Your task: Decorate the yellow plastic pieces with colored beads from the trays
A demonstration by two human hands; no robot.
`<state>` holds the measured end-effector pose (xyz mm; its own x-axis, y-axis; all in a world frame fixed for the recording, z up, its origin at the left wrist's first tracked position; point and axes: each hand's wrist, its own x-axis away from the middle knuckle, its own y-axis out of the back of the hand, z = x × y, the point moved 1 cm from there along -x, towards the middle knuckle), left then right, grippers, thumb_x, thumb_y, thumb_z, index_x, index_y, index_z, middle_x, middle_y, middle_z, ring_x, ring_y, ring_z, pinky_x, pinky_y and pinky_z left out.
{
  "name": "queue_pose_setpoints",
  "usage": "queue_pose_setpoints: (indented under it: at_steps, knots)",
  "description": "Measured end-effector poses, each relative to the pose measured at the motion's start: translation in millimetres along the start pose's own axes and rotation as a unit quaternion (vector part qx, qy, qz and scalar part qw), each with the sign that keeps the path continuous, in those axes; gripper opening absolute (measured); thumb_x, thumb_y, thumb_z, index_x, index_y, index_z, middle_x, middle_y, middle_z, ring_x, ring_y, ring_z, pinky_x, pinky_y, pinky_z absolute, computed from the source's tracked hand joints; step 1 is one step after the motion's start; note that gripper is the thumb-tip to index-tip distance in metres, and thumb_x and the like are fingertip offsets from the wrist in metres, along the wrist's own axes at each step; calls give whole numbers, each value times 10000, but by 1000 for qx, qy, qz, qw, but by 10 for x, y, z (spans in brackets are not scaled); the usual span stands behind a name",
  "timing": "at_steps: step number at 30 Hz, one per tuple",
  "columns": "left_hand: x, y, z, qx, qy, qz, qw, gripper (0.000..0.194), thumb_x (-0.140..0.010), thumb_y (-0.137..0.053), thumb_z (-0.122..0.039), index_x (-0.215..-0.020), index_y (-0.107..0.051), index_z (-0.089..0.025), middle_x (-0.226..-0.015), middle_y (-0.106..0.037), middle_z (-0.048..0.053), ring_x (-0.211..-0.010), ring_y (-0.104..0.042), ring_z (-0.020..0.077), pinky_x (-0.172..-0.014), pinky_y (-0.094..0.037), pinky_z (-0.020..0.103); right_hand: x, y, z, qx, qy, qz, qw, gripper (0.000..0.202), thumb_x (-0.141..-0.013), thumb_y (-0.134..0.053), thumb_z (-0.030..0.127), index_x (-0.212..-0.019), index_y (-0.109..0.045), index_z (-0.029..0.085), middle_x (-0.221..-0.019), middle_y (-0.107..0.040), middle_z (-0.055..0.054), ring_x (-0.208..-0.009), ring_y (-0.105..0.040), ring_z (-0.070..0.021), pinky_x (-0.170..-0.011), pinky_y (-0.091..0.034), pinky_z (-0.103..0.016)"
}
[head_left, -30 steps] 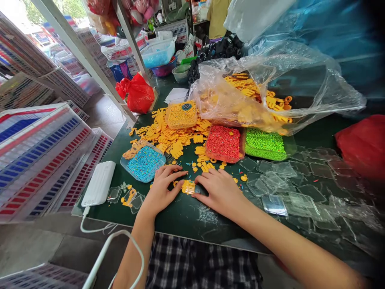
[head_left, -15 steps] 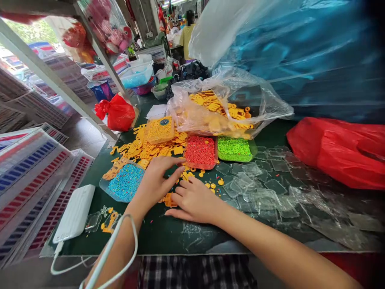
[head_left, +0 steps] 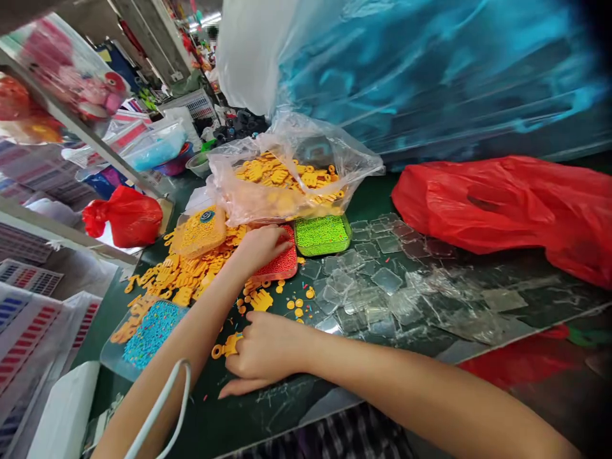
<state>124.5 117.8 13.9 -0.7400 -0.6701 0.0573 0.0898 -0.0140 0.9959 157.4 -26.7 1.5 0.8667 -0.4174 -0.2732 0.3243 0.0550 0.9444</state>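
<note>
My left hand [head_left: 262,247] reaches over a clear tray of red beads [head_left: 280,262], its bent thumb and fingers close together at the beads. Whatever is between the fingertips is too small to make out. Nearer to me, my right hand [head_left: 270,347] lies on the table with curled fingers on a yellow plastic piece [head_left: 232,345] and its thumb stretched along the tabletop. The hand covers part of that piece. Another hand-shaped yellow piece [head_left: 261,301] and small round yellow discs [head_left: 299,305] lie between the red tray and my right hand.
Green beads [head_left: 322,234] fill the adjoining tray; blue beads [head_left: 153,333] are at left. A yellow-bead tray [head_left: 203,233] sits on heaped yellow pieces [head_left: 184,274]. Behind is a clear bag [head_left: 241,201] of more pieces. Clear plastic squares [head_left: 387,280], a red bag [head_left: 459,197] and a white power bank [head_left: 64,408] surround.
My left hand has moved from beside the yellow heap onto the red-bead tray. My right hand stays at the yellow piece, fingers more curled. The view has turned right and tilted.
</note>
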Motion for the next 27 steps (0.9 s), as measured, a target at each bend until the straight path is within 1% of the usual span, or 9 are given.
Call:
queue_pose_setpoints:
  at_steps: [5, 9, 12, 15, 18, 20, 22, 25, 27]
  knots:
    - [-59, -97, 17, 27, -19, -6, 999, 189, -890, -547, -293, -922, -700, -187, -947, -706, 95, -834, -652, 237, -676, -502, 318, 9, 5, -10, -6, 1, 8, 1000, 534, -977, -363, 548, -764, -679, 175, -717, -726, -50, -703, -661, -175, -600, -335, -315]
    - [-37, -78, 33, 35, -23, -5, 999, 190, -891, -575, -286, -879, -733, -182, -938, -692, 103, -893, -641, 252, -752, -506, 355, 29, 2, -30, 1, -2, 16, 1000, 506, -989, -368, 511, -789, -683, 170, -721, -727, -52, -716, -663, -177, -610, -333, -320]
    - [59, 7, 43, 87, -7, -57, 995, 188, -889, -601, -305, -866, -748, -191, -957, -693, 94, -954, -626, 247, -830, -494, 373, 43, -5, -52, 10, -5, 25, 1000, 461, -997, -382, 462, -820, -688, 165, -724, -727, -53, -718, -661, -175, -623, -326, -322]
    - [202, 90, 40, 121, 35, -108, 986, 185, -894, -606, -315, -880, -753, -202, -966, -693, 75, -932, -625, 226, -840, -487, 371, 46, -30, -60, 20, -9, 31, 999, 426, -999, -388, 417, -848, -690, 159, -726, -727, -58, -717, -658, -177, -637, -320, -324]
    - [349, 129, 34, 105, 80, -102, 986, 200, -886, -623, -329, -866, -757, -183, -911, -687, 77, -858, -627, 229, -794, -484, 375, 38, -60, -55, 26, -18, 36, 999, 407, -998, -394, 396, -848, -684, 153, -715, -722, -65, -690, -647, -178, -643, -311, -326]
    - [452, 137, 39, 103, 96, -98, 985, 207, -882, -630, -340, -863, -757, -178, -896, -689, 75, -840, -625, 229, -773, -480, 368, 34, -69, -48, 26, -20, 37, 999, 399, -994, -402, 396, -839, -677, 152, -707, -718, -66, -671, -639, -176, -636, -297, -323]
    - [574, 146, 50, 106, 103, -111, 983, 199, -881, -633, -346, -864, -755, -189, -898, -694, 67, -839, -623, 222, -766, -475, 356, 35, -65, -40, 23, -21, 37, 999, 388, -992, -407, 389, -830, -668, 152, -722, -722, -64, -661, -634, -172, -625, -278, -319]
    - [834, 166, 52, 127, 113, -161, 972, 181, -868, -655, -353, -856, -754, -201, -886, -698, 52, -850, -614, 209, -785, -469, 347, 47, -49, -32, 21, -34, 44, 998, 368, -994, -391, 347, -831, -656, 150, -741, -726, -56, -658, -631, -165, -613, -249, -321]
    - [1070, 171, 30, 161, 126, -200, 958, 186, -869, -657, -364, -856, -754, -206, -862, -692, 41, -846, -607, 198, -794, -468, 341, 58, -47, -28, 23, -40, 48, 998, 354, -990, -384, 317, -833, -652, 148, -734, -722, -49, -653, -624, -159, -614, -238, -324]
